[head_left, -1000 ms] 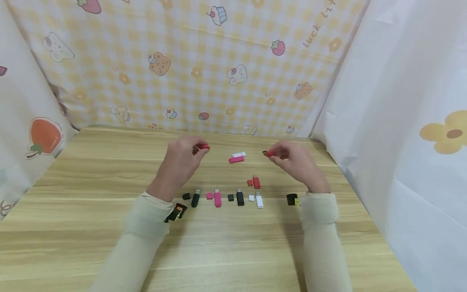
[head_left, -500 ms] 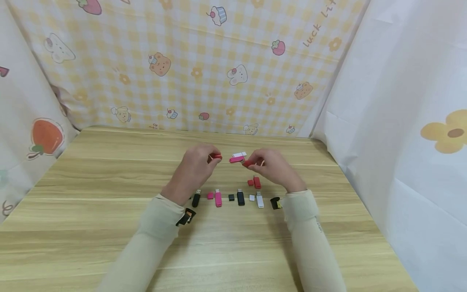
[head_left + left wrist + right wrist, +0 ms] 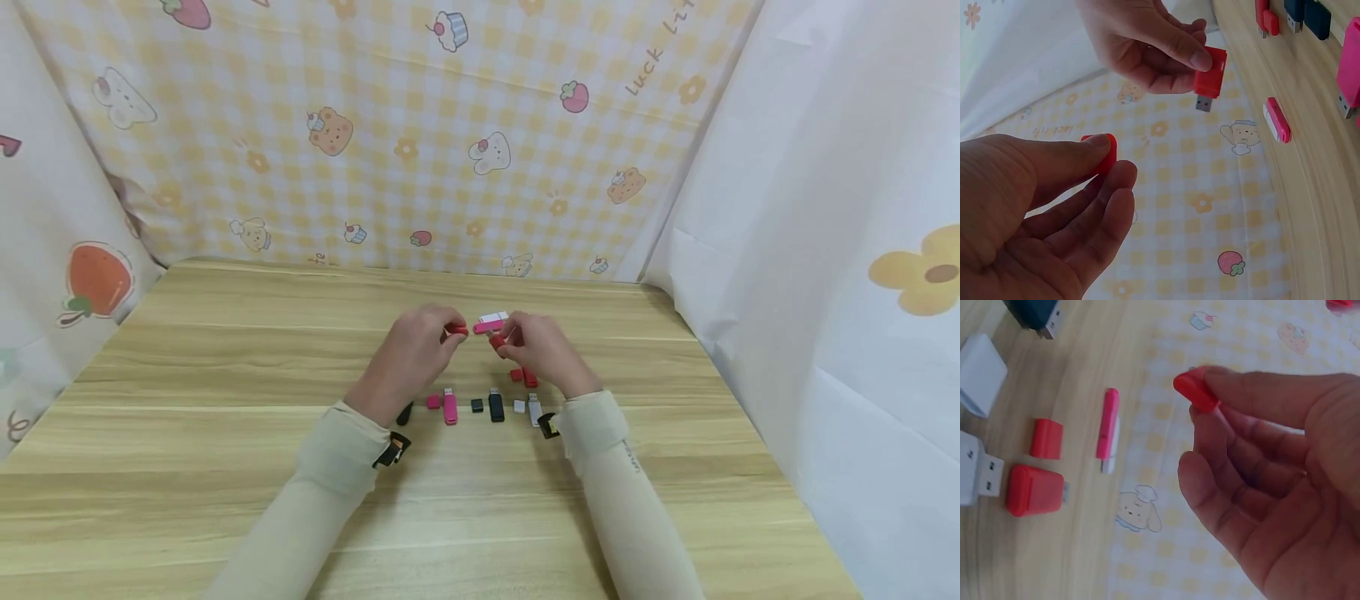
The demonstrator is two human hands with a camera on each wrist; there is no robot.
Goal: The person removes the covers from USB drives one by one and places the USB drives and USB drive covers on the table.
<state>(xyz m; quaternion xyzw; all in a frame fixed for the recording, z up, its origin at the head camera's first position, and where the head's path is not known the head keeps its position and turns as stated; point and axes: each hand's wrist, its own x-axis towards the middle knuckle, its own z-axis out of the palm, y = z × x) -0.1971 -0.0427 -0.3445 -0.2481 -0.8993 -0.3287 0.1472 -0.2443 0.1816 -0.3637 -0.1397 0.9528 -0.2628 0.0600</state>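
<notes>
Above the table, my left hand [image 3: 416, 350] pinches a red USB stick cap [image 3: 1108, 155] between thumb and fingers; the left wrist view shows it best. My right hand [image 3: 546, 352] faces it a short way to the right. It pinches a red USB stick [image 3: 1211, 74] by its body, and the bare metal plug [image 3: 1204, 103] sticks out. Cap and stick are apart. In the right wrist view the held stick [image 3: 1196, 390] is seen partly, its plug hidden. Behind the hands lie a capped pink stick [image 3: 488, 327] and a capped white stick [image 3: 492, 317], side by side.
Nearer me, uncapped sticks lie in a row beside their caps: pink [image 3: 450, 408], black [image 3: 497, 406] and white [image 3: 535, 408]. A dark stick [image 3: 405, 413] is partly behind my left wrist. Another red stick [image 3: 530, 378] lies by its cap [image 3: 516, 375]. A checked curtain [image 3: 405, 200] closes the back.
Both hands have come closer together: the left moved right and toward me, the right moved left and toward me. The red stick's plug has turned toward the cap. Both grips have stayed.
</notes>
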